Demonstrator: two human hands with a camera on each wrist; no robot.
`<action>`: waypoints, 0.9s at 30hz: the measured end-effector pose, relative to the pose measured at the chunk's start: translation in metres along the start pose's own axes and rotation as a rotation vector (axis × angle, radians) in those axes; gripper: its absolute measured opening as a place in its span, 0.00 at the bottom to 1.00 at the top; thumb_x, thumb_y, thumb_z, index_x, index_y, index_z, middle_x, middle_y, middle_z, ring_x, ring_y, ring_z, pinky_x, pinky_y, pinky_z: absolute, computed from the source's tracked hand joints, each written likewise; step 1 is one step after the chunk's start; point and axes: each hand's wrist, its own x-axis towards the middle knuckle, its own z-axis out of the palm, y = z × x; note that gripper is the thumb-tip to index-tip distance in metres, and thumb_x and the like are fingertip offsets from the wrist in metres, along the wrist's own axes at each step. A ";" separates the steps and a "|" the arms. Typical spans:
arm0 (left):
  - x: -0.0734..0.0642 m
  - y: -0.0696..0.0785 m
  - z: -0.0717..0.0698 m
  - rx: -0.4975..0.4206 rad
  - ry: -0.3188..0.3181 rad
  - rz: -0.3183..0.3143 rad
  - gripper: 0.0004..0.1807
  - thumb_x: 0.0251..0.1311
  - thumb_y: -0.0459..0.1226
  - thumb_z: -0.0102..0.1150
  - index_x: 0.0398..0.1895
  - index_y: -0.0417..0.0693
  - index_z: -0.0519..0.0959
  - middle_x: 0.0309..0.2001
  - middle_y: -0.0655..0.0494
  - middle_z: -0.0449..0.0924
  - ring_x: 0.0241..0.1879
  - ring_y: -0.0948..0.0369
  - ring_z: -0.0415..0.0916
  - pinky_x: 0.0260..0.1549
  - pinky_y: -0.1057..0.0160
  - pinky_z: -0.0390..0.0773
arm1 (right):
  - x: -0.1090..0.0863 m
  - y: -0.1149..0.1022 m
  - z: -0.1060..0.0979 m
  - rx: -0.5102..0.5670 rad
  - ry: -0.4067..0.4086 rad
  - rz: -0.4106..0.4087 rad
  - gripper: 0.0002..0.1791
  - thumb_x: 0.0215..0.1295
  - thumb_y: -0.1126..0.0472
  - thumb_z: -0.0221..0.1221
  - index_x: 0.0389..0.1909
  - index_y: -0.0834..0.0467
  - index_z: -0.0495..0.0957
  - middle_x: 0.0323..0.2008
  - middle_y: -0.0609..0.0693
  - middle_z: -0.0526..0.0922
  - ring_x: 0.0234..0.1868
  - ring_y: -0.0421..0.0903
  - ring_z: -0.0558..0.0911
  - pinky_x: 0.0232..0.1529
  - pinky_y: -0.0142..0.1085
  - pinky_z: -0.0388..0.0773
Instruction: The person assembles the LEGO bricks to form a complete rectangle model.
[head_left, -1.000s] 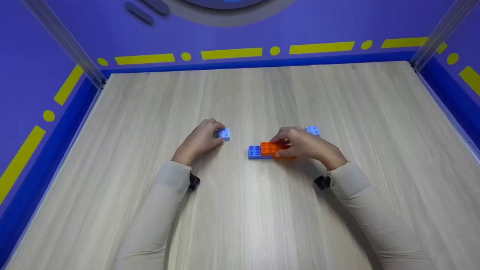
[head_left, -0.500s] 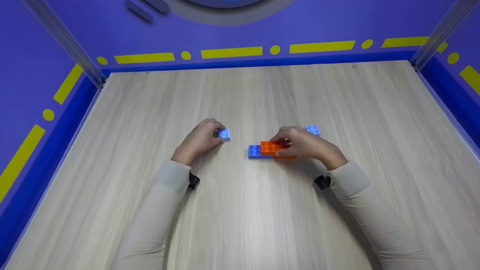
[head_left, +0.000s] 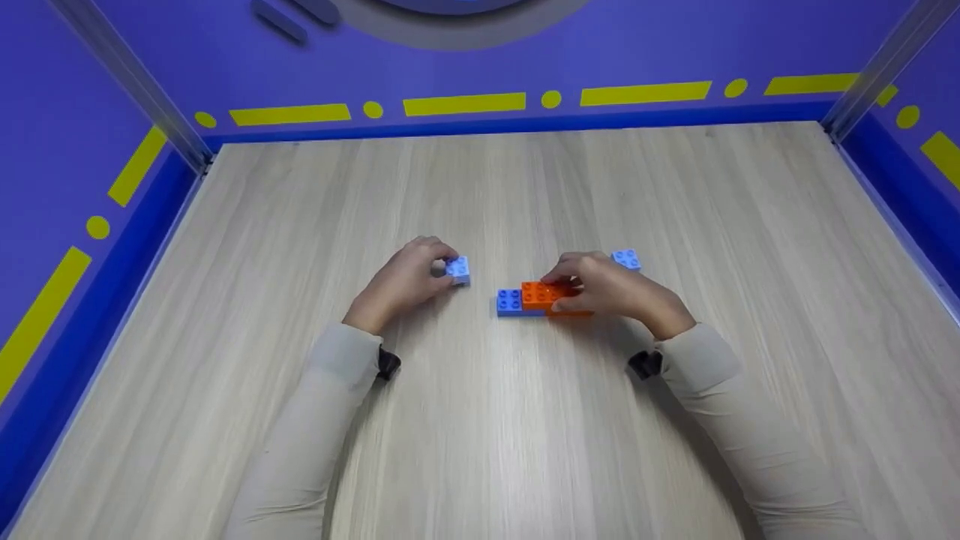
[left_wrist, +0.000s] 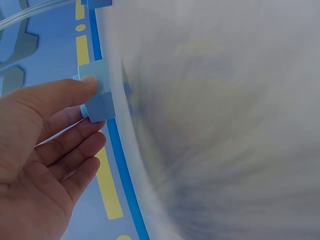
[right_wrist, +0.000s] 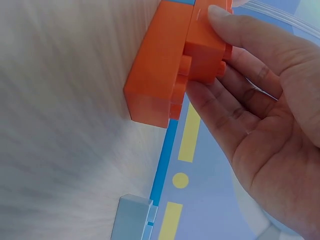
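My left hand (head_left: 405,277) pinches a small light blue toy brick (head_left: 458,270) between thumb and fingers. In the left wrist view the thumb presses one face of that brick (left_wrist: 100,107). To its right lies a joined set: a blue brick (head_left: 509,301) and a lower orange brick (right_wrist: 155,65) end to end, with an upper orange brick (head_left: 536,294) across them. My right hand (head_left: 604,285) grips the upper orange brick, thumb on the near side, and covers the right part of the set.
A second small light blue brick (head_left: 625,259) stands behind the right hand, and the right wrist view shows it (right_wrist: 130,220) beyond the orange bricks. The wood-grain table (head_left: 480,420) is bounded by purple walls (head_left: 630,45) with yellow markings.
The left hand's fingers have carried the light blue brick slightly to the right, closer to the joined bricks. The right hand keeps its grip in the same spot.
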 end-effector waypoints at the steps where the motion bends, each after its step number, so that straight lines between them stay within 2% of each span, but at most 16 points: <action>1: -0.001 0.001 0.000 0.001 -0.002 0.005 0.17 0.60 0.35 0.62 0.52 0.42 0.80 0.52 0.53 0.78 0.57 0.57 0.72 0.58 0.57 0.73 | 0.000 0.000 0.000 -0.001 0.003 -0.004 0.19 0.56 0.63 0.67 0.50 0.62 0.82 0.45 0.55 0.81 0.44 0.49 0.80 0.48 0.43 0.80; 10: -0.003 0.011 0.000 -0.009 -0.009 0.052 0.17 0.60 0.36 0.62 0.53 0.44 0.80 0.52 0.55 0.78 0.57 0.58 0.71 0.59 0.58 0.72 | 0.000 0.002 0.001 -0.003 0.006 -0.007 0.20 0.56 0.62 0.68 0.50 0.62 0.82 0.44 0.55 0.82 0.42 0.48 0.79 0.46 0.41 0.79; 17: -0.003 0.020 0.001 0.019 -0.019 0.128 0.18 0.59 0.36 0.63 0.53 0.43 0.80 0.51 0.52 0.79 0.56 0.56 0.72 0.59 0.57 0.71 | 0.000 0.001 0.001 0.005 0.010 -0.004 0.20 0.56 0.63 0.67 0.50 0.62 0.82 0.44 0.55 0.82 0.43 0.48 0.79 0.47 0.42 0.80; 27: -0.005 0.028 0.004 0.022 -0.020 0.204 0.16 0.58 0.34 0.62 0.51 0.43 0.80 0.49 0.52 0.80 0.53 0.56 0.72 0.58 0.59 0.72 | 0.001 0.002 0.001 0.000 0.010 -0.006 0.20 0.57 0.62 0.67 0.51 0.62 0.82 0.43 0.55 0.82 0.40 0.48 0.77 0.45 0.40 0.78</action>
